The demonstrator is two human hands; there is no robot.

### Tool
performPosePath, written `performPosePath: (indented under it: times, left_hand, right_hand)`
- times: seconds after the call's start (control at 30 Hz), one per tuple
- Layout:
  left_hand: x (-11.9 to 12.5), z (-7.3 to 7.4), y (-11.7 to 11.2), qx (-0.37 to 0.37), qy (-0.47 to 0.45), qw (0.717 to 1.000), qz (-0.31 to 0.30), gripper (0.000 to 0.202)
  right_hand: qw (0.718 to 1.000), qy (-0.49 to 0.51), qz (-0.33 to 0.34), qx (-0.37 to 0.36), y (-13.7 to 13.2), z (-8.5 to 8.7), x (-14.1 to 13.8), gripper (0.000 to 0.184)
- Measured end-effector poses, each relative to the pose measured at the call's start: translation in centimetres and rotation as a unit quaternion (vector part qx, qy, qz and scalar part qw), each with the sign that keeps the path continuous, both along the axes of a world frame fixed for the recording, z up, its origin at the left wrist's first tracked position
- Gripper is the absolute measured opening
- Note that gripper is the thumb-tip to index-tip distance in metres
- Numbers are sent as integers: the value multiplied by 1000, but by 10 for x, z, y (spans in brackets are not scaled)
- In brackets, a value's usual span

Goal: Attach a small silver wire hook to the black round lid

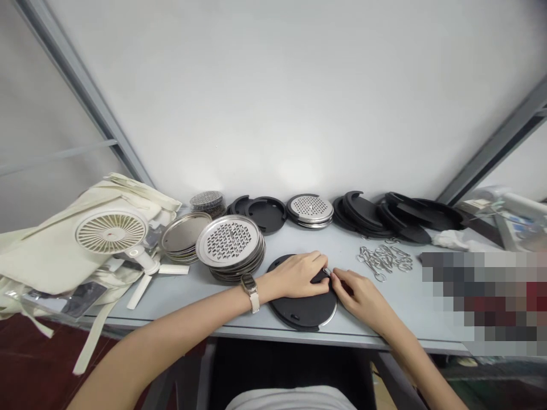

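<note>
A black round plastic disc (301, 310) lies flat near the table's front edge, with a metal rim showing at its lower right. My left hand (294, 276) rests on its upper part and grips a raised black edge. My right hand (352, 293) comes in from the right, its fingertips pinching a small metal piece (327, 272) at the disc's top edge. The fingers of both hands nearly meet there and hide part of the disc. A pale strap watch (250, 291) circles my left wrist.
Behind my hands stand stacks of perforated steel grater discs (228, 245), plain metal discs (183, 236) and black rings (363, 213). Metal clips (384, 262) lie in a loose heap to the right. A white fan (111, 230) and cream cloth bag (55, 256) sit left.
</note>
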State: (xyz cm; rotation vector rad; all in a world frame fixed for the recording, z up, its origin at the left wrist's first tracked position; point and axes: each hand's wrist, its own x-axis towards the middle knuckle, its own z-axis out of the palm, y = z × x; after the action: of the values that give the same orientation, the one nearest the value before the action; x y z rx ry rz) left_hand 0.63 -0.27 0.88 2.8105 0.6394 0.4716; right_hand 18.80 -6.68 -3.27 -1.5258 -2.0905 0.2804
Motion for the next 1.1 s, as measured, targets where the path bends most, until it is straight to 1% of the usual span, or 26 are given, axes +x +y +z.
performPosePath:
  times: [0.1, 0.2, 0.33, 0.47, 0.6, 0.77, 0.97, 1.1]
  left_hand:
    - [3, 1, -2, 33, 22, 999, 8, 13]
    - [9, 0, -5, 68, 48, 997, 4, 11]
    - [16, -1, -9, 84, 39, 995, 40, 12]
    - [16, -3, -9, 80, 27, 993, 77, 14]
    - [15, -5, -8, 58, 25, 994, 88, 17]
    - [12, -5, -9, 50, 27, 992, 109, 19]
    - [10, -2, -11, 41, 42, 994, 97, 16]
    - [11, 1, -11, 37, 46, 992, 114, 17]
  right_hand:
    - [1000, 10, -4, -1, 0, 1, -1, 29]
    - [1000, 21, -16, -14, 0, 0, -1, 29]
    - [998, 44, -32, -26, 0, 1, 1, 30]
    - [997, 57, -33, -28, -1, 2, 1, 30]
    - [997, 63, -35, -39, -1, 5, 1, 29]
    - [998, 52, -31, -25, 0, 6, -1, 29]
    - [998, 49, -24, -33, 0, 5, -2, 27]
    - [998, 42, -24, -33, 2, 5, -2, 27]
